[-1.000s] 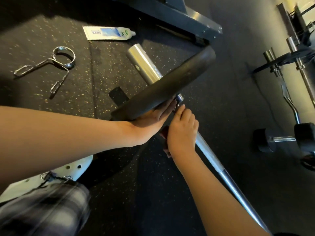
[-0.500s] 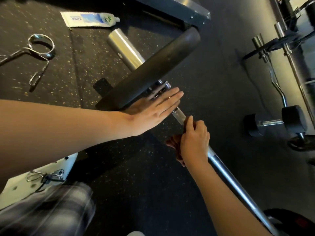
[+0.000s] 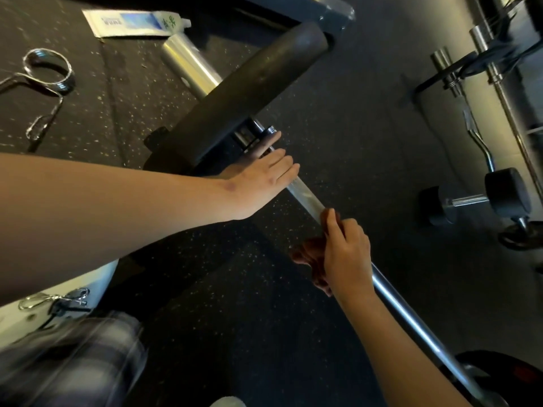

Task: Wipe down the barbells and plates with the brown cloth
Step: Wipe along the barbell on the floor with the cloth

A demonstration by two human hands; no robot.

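Gripping the brown cloth (image 3: 307,255) around the barbell (image 3: 305,198), right hand (image 3: 348,254) fingers are curling tight.
Left hand (image 3: 264,174), fingers straight, is resting on the bar beside the plate (image 3: 252,89); spring collar (image 3: 50,69) is lying on the floor beyond.

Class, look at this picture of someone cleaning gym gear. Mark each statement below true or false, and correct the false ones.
1. The right hand holds the brown cloth against the barbell shaft. True.
2. The left hand has its fingers curled round the rim of the weight plate. False: its fingers lie straight over the barbell shaft, beside the weight plate.
3. The spring collar is clamped on the bar. False: it lies on the floor, apart from the bar.
4. A white tube lies on the floor beyond the weight plate. True.
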